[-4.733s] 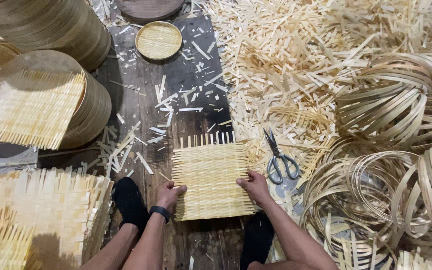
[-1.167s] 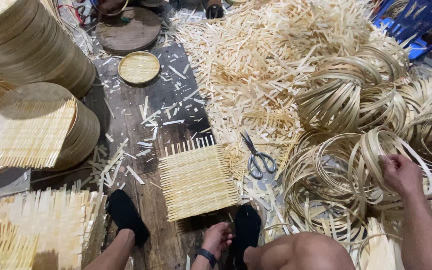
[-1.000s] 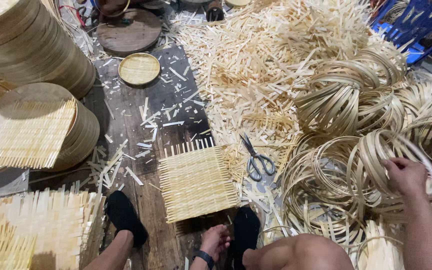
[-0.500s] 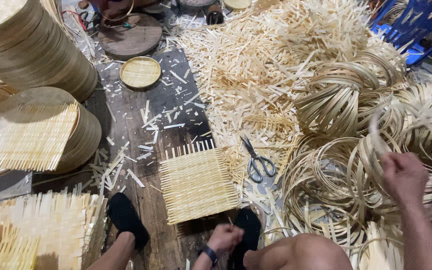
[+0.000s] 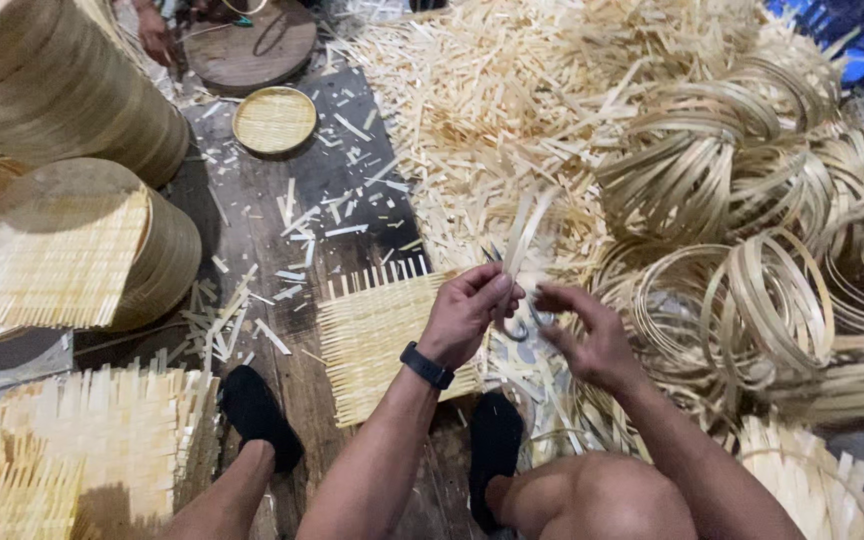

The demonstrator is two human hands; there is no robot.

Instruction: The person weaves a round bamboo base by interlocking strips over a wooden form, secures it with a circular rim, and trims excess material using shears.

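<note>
Above the square pale woven bamboo mat point(image 5: 392, 340), the left hand point(image 5: 467, 315) pinches a thin bent bamboo strip point(image 5: 522, 235). The right hand point(image 5: 592, 335), fingers half spread, touches it; the mat's edges remain untrimmed and rimless, scissors partly hidden beneath.

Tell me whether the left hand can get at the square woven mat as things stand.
Probably yes: the left hand hovers right over the square woven mat, nothing between, though its fingers pinch a thin bamboo hoop.

My view: pale, matt woven bamboo mat point(image 5: 377, 335) on a dark, worn wooden plank floor point(image 5: 252, 215); smooth, faintly glossy thin bamboo hoops point(image 5: 752, 300), right; black matt wristband point(image 5: 426, 365); rough straw-coloured bamboo offcuts point(image 5: 472, 110), far.
</note>
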